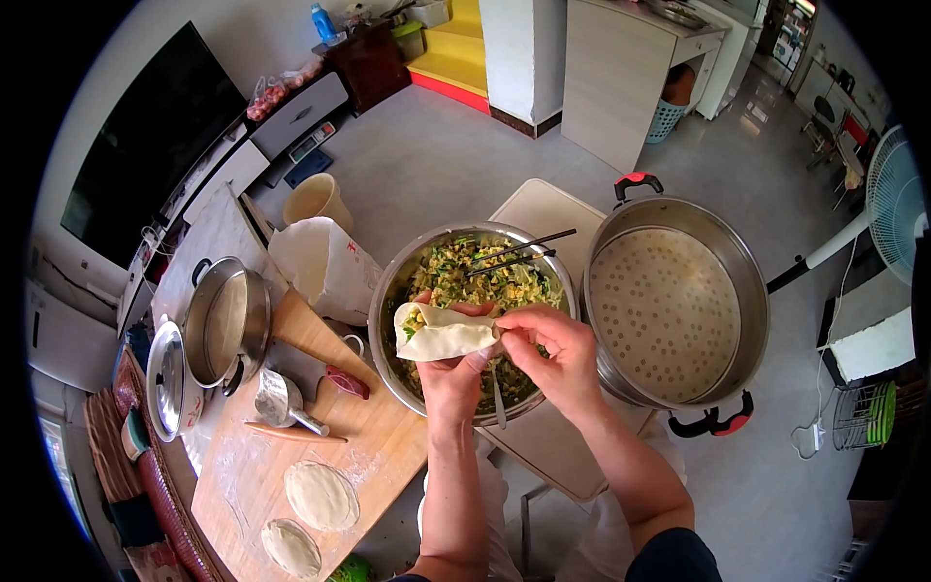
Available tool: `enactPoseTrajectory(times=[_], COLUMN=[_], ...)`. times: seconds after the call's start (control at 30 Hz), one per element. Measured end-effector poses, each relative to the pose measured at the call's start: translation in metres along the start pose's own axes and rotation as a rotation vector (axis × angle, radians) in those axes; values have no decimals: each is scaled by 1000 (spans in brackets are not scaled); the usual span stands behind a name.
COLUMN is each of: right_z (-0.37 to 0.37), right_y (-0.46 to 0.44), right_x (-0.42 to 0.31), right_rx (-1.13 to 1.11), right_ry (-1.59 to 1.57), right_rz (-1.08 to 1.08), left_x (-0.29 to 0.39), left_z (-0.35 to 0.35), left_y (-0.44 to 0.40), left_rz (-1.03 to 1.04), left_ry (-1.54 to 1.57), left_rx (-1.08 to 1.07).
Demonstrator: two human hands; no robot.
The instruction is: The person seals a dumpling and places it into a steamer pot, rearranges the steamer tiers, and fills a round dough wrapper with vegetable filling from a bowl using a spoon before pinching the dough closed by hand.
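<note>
Dough wrapper (448, 336), folded over filling (410, 324), lies in the left hand (450, 380), fingers curled; right hand (561, 351), fingers pinching its end.

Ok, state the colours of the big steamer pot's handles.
Both handles are black and red; the head view shows it.

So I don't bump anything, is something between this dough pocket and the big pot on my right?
Yes: your right hand, at the end of the dough pocket, then the rims of the bowl and uncovered pot.
</note>
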State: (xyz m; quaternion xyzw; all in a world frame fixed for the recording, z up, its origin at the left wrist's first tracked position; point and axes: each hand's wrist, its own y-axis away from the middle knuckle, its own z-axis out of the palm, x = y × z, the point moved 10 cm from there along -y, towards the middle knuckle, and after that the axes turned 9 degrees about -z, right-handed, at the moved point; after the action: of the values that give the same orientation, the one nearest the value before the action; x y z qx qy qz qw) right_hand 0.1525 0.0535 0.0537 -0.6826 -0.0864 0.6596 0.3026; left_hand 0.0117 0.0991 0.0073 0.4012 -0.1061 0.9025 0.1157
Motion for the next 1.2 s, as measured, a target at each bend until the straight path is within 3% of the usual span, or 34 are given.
enactPoseTrajectory(times=[0.3, 1.1, 1.2], right_z=[-3, 6, 4], right_y=[3, -7, -5], right_x=[2, -24, -23], right_rx=[101, -86, -63], right_ry=[-25, 222, 240], right_rz=[-2, -138, -243], left_x=[-1, -2, -3], left_z=[3, 3, 5], left_y=[1, 0, 2], left_rz=[-18, -40, -60], left_ry=[2, -6, -37], left_rx=[15, -21, -20])
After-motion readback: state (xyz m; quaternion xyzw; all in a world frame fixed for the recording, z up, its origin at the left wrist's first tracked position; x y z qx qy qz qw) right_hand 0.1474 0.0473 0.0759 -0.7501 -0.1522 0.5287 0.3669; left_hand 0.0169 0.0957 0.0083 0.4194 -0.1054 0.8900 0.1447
